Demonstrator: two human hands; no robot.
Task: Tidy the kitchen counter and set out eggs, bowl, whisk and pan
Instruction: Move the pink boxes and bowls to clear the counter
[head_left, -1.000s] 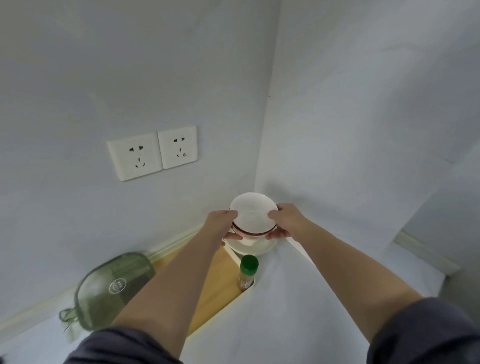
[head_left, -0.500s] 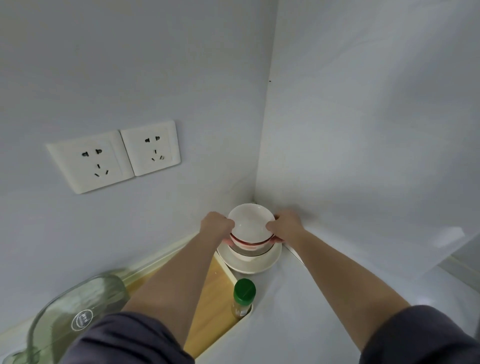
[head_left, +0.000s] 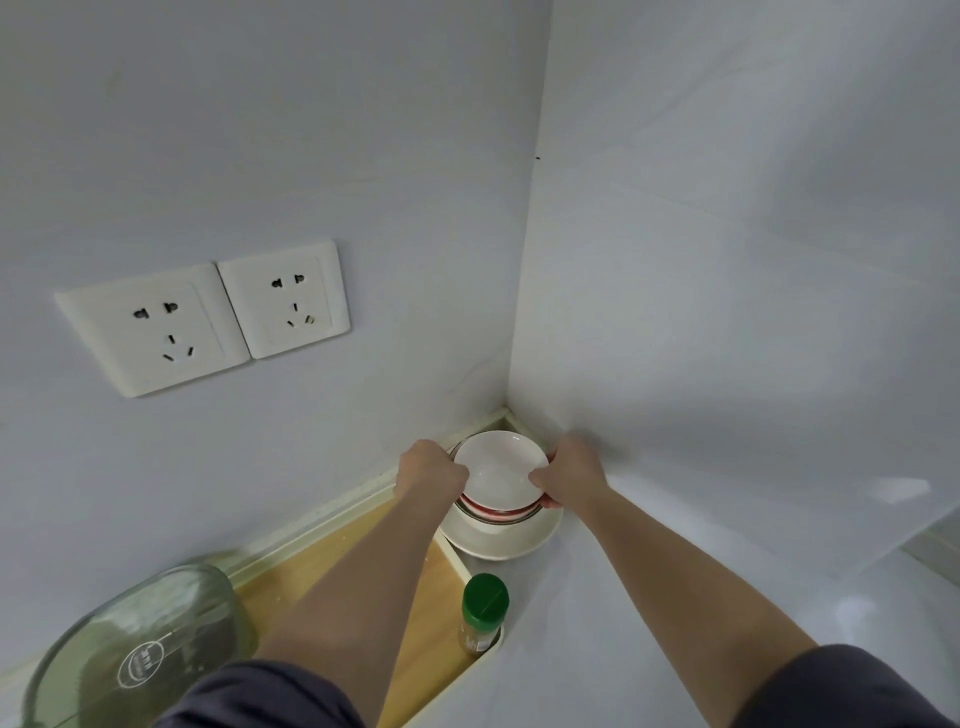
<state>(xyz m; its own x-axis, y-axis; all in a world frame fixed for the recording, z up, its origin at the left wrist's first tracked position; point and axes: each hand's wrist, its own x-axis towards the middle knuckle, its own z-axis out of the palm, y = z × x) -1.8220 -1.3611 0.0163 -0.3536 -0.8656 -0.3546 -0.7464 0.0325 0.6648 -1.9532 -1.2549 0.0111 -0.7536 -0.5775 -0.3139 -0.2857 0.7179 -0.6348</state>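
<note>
A white bowl with a red band (head_left: 498, 475) sits in the far corner of the counter, on top of a stack of dishes whose lowest piece is a wide white plate (head_left: 501, 543). My left hand (head_left: 430, 470) grips the bowl's left rim and my right hand (head_left: 569, 475) grips its right rim. The dishes between bowl and plate are mostly hidden by the bowl and my fingers. No eggs, whisk or pan are in view.
A spice jar with a green lid (head_left: 483, 613) stands just in front of the stack. A wooden board (head_left: 332, 566) lies along the left wall. A glass lid (head_left: 140, 649) sits at lower left. Two wall sockets (head_left: 208, 312) are above. Walls close in on both sides.
The bowl has come down from above the stack and now sits low on it, closer to the corner. Both hands stayed on its rim. The view has shifted nearer.
</note>
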